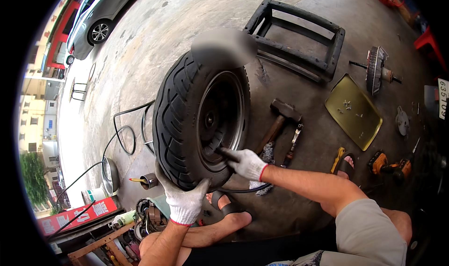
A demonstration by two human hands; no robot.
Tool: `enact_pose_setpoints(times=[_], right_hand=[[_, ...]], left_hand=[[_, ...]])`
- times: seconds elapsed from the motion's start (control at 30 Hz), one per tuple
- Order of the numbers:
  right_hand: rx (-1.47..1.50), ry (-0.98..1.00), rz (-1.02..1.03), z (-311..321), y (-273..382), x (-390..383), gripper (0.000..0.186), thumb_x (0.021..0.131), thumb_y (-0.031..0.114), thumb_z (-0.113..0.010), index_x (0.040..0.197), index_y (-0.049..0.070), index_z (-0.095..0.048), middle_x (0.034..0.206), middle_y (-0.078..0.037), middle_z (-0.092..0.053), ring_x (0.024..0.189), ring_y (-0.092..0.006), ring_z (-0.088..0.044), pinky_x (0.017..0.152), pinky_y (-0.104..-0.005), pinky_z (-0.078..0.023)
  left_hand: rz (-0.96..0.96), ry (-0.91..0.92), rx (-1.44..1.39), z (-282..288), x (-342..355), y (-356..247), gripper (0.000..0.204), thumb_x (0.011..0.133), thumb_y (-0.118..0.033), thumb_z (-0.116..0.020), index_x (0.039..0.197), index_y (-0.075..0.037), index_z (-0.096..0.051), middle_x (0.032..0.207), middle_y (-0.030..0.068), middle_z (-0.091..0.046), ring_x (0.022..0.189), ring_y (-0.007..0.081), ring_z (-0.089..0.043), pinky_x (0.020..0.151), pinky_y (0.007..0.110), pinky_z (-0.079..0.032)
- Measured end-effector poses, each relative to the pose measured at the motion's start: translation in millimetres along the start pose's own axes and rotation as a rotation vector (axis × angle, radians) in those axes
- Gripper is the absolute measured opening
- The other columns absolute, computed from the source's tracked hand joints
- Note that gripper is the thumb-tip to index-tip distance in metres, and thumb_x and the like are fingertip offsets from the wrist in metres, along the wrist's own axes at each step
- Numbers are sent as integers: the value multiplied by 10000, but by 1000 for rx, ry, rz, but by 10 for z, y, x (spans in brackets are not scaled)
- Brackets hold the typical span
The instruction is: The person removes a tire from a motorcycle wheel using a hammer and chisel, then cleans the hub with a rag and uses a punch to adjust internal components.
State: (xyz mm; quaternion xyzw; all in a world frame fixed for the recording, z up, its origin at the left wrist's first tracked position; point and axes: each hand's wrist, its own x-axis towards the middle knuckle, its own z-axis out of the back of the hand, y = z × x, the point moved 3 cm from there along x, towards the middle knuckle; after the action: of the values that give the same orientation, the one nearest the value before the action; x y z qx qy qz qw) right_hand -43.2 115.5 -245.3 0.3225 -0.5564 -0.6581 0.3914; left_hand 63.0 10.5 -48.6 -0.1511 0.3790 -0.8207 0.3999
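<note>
A motorcycle-type wheel (223,118) with a black treaded tyre (170,121) stands upright and slightly tilted before me. My left hand (184,201), in a white knit glove with a red cuff edge, grips the tyre's lower edge, fingers spread around its tread side and thumb on the sidewall. Inside the rim's lower part, the closed fingers of my right hand (248,164) point toward the hub, also gloved. A dark, short, rod-like shape shows at those fingertips; whether it is a tool or soiled glove fingers is unclear. A grey blur covers the tyre's top.
Right of the wheel lie a sledgehammer (279,121) and an air tool (293,142) on a hose. Beyond are a black metal frame (299,41), a yellow tray (354,114) with small screws, a finned motor part (375,69) and cordless drills (390,165). A cup (149,181) stands left.
</note>
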Motion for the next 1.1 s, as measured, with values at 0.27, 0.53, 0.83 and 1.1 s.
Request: enact_pose_setpoints(times=[0.27, 0.53, 0.83, 1.1], right_hand=[[1007, 126, -302, -98, 806, 121, 512, 946, 53, -527, 1443, -39, -448, 1317, -118, -605, 1171, -159, -571, 1021, -301, -445], [-776, 119, -86, 806, -323, 641, 561, 879, 123, -549, 1429, 235, -524, 925, -138, -713, 815, -337, -693, 743, -433, -564], [-743, 263, -83, 928, -327, 739, 542, 913, 162, -563, 1446, 241, -504, 989, -149, -700, 898, -321, -690, 801, -421, -560], [-472, 418, -83, 369, -112, 420, 514, 896, 162, -598, 1407, 191, -548, 1058, -128, -714, 882, -339, -699, 803, -436, -570]], left_hand=[[-177, -4, 125, 87, 579, -631, 856, 728, -102, -776, 1449, 61, -343, 1350, 239, -520, 1240, 279, -541, 1076, 376, -424], [-245, -38, 138, 24, 799, -744, 810, 740, -117, -791, 1419, 68, -390, 1291, 240, -575, 1189, 267, -581, 1049, 372, -446], [-272, -40, 151, 13, 833, -758, 820, 737, -137, -796, 1416, 81, -391, 1278, 241, -588, 1166, 266, -597, 1037, 364, -457], [-255, -51, 155, 56, 855, -626, 805, 726, -130, -791, 1402, 86, -412, 1282, 234, -587, 1167, 267, -596, 1040, 370, -457]])
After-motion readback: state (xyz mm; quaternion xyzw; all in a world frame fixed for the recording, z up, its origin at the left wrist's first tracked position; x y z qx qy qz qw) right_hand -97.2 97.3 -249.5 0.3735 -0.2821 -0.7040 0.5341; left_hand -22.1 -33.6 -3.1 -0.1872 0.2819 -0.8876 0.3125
